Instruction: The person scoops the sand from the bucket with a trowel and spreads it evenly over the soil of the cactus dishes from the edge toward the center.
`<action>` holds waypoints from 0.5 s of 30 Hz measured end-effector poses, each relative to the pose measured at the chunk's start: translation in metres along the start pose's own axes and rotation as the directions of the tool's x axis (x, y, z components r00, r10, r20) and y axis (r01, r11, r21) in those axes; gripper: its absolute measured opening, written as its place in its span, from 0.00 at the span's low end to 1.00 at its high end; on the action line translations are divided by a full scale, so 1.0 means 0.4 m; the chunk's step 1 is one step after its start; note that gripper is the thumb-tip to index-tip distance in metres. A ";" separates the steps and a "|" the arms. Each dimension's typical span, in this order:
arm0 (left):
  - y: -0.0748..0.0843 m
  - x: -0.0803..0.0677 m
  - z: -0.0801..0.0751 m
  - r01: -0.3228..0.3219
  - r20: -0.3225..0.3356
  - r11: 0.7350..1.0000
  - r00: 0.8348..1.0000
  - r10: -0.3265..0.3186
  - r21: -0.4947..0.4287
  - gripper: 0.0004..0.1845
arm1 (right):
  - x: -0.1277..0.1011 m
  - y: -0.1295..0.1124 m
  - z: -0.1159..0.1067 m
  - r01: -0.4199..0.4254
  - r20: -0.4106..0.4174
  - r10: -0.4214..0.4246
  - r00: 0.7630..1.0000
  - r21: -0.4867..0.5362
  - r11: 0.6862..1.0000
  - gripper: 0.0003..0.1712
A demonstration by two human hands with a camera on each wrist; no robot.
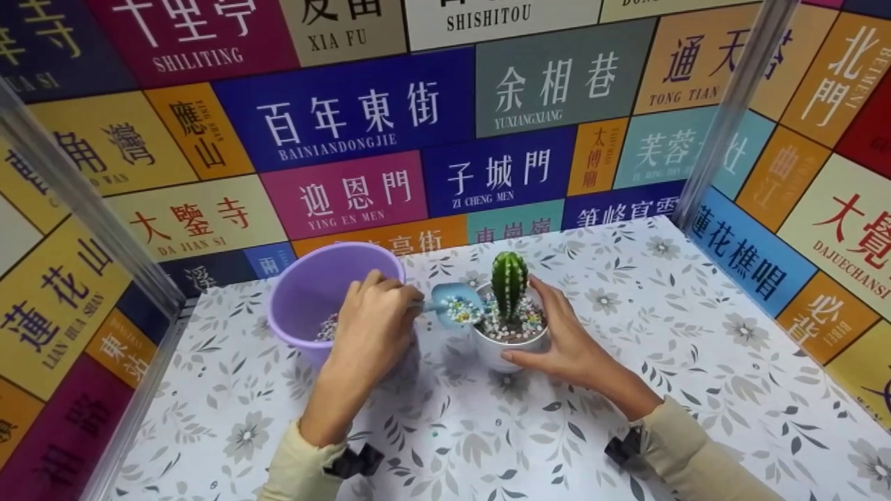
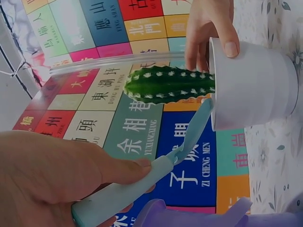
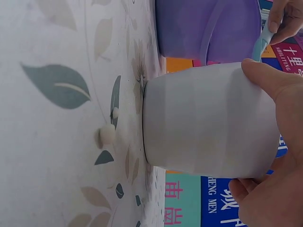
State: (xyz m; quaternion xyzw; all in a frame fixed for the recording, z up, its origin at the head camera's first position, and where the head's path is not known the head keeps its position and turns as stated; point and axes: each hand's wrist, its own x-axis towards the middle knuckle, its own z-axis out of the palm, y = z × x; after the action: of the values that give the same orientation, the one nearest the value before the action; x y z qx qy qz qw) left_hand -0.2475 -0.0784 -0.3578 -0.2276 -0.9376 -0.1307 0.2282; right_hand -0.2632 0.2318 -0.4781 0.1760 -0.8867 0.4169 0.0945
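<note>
My left hand [image 1: 376,320] grips the handle of a small light-blue shovel [image 2: 137,184]. Its scoop holds white, yellow and blue pebbles [image 1: 459,309] and reaches to the rim of a white pot [image 1: 505,355]. In that pot an upright green cactus [image 1: 510,278] with pale spine tufts stands among similar coloured pebbles. The right hand [image 1: 564,341] holds the pot from its right side, thumb at the front near the rim and fingers behind. In the right wrist view the pot's base [image 3: 147,123] sits on the tablecloth.
A purple bucket [image 1: 299,334] with pebbles inside stands left of the pot, partly behind the left hand. Under everything lies a floral tablecloth [image 1: 445,431], with a few stray pebbles [image 3: 108,134] by the pot. A colourful panelled wall [image 1: 341,111] rises behind.
</note>
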 end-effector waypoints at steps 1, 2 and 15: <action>0.000 0.000 0.000 0.002 -0.003 1.000 1.000 -0.002 0.003 0.06 | 0.000 0.000 0.000 0.000 0.002 0.000 1.000 0.003 1.000 0.77; 0.000 0.000 0.001 0.002 -0.007 1.000 1.000 -0.002 0.007 0.06 | 0.000 0.001 0.001 0.000 0.002 0.000 1.000 0.004 1.000 0.77; 0.008 -0.003 0.015 -0.034 -0.056 0.998 0.998 0.037 0.046 0.04 | 0.000 -0.002 0.012 0.013 -0.044 -0.014 0.999 -0.030 0.999 0.76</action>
State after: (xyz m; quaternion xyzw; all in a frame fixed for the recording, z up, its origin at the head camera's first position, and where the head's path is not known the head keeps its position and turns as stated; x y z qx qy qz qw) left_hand -0.2473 -0.0739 -0.3633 -0.2352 -0.9292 -0.1119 0.2623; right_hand -0.2628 0.2278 -0.4806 0.1715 -0.8892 0.4070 0.1194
